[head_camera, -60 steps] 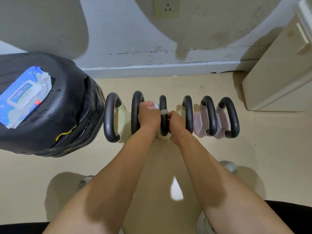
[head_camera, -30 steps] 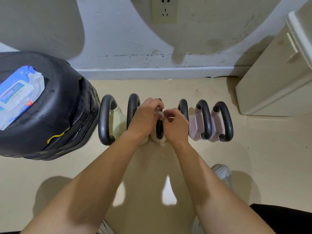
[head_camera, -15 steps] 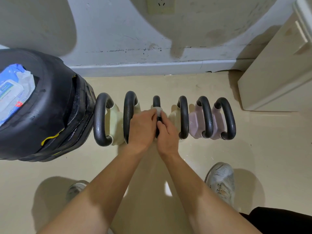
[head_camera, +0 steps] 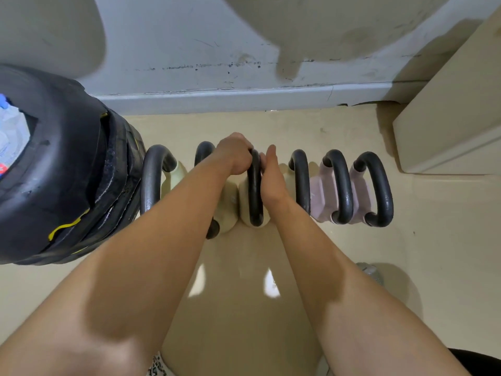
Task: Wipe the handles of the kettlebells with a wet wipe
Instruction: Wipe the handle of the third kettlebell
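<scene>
— On the floor by the wall, what's lined up?
— Six kettlebells [head_camera: 271,196] in a row, handles up: four cream, two pink.
— And the hands?
— Left hand [head_camera: 235,156] is curled tight over the far top of the third handle [head_camera: 254,191]. Right hand [head_camera: 271,177] presses against that handle's right side, fingers nearly flat.
— The wipe?
— Barely a pale sliver [head_camera: 262,158] between the hands; who holds it, I cannot tell.
— Anything else?
— A black tyre [head_camera: 65,169] at the left.

Black tyre stack [head_camera: 62,169] left; beige cabinet [head_camera: 455,118] right; shoe [head_camera: 371,272].
</scene>
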`<action>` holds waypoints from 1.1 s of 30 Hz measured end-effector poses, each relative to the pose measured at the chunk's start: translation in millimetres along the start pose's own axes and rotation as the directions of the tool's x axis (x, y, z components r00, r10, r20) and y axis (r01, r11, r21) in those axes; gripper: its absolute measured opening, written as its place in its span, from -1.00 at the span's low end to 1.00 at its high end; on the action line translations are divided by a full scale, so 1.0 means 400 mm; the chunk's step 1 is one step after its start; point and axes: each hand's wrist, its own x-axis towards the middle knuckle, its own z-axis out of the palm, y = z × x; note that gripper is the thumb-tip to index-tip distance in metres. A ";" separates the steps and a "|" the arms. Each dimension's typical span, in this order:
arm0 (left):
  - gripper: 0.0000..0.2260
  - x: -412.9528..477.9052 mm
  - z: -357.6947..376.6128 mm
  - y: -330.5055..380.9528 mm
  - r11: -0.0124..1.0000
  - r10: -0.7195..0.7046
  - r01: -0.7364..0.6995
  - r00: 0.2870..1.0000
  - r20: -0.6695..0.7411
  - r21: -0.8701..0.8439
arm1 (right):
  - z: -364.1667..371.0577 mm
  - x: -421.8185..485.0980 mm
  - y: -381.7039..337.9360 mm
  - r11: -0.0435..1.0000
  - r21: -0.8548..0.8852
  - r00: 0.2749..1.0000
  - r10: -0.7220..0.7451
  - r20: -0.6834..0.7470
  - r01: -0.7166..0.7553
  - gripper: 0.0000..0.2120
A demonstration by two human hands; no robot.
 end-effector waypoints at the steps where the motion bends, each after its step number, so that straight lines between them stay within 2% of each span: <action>1: -0.74 0.005 0.000 -0.002 0.999 -0.016 0.017 0.999 0.028 -0.050 | -0.006 0.003 0.003 0.999 0.037 1.000 0.015 0.002 -0.015 -0.43; 4: -0.73 0.001 0.007 -0.009 0.975 -0.042 0.053 0.998 0.055 -0.217 | -0.010 0.000 0.008 0.993 0.117 1.000 0.003 0.017 -0.004 -0.47; 7: -0.73 -0.027 0.016 -0.010 0.893 -0.077 0.054 0.996 -0.035 -0.447 | -0.002 -0.026 0.011 0.984 0.172 0.999 -0.039 -0.005 0.039 -0.51; 9: -0.77 -0.065 0.018 -0.004 0.832 -0.072 -0.003 0.991 -0.114 -0.555 | -0.001 -0.047 0.016 0.978 0.192 0.997 -0.081 -0.013 0.082 -0.54; 14: -0.77 -0.188 0.075 0.019 0.807 -0.122 -0.080 0.947 -0.298 -0.584 | -0.016 -0.118 0.021 0.968 0.183 0.985 -0.170 -0.035 0.173 -0.58; 17: -0.83 -0.250 0.143 0.017 0.756 -0.180 -0.121 0.906 -0.382 -0.643 | -0.018 -0.157 0.036 0.970 0.094 0.974 -0.224 -0.036 0.226 -0.54; 20: -0.74 -0.290 0.198 0.013 0.699 -0.294 -0.117 0.853 -0.432 -0.706 | -0.028 -0.194 0.065 0.967 -0.025 0.966 -0.254 -0.052 0.253 -0.59; 22: -0.73 -0.311 0.223 0.018 0.683 -0.373 -0.077 0.818 -0.438 -0.726 | -0.041 -0.226 0.090 0.958 -0.105 0.960 -0.273 -0.058 0.266 -0.62; 25: -0.81 -0.346 0.239 0.030 0.585 -0.464 -0.056 0.795 -0.390 -0.809 | -0.050 -0.272 0.120 0.921 -0.249 0.939 -0.332 -0.095 0.300 -0.63; 30: -0.91 -0.359 0.275 0.022 0.445 -0.583 -0.004 0.758 -0.293 -0.895 | -0.057 -0.310 0.159 0.934 -0.267 0.949 -0.281 -0.140 0.237 -0.64; 33: -0.99 -0.341 0.304 0.013 0.364 -0.612 -0.020 0.748 -0.256 -0.931 | -0.047 -0.312 0.186 0.913 -0.314 0.942 -0.310 -0.127 0.258 -0.36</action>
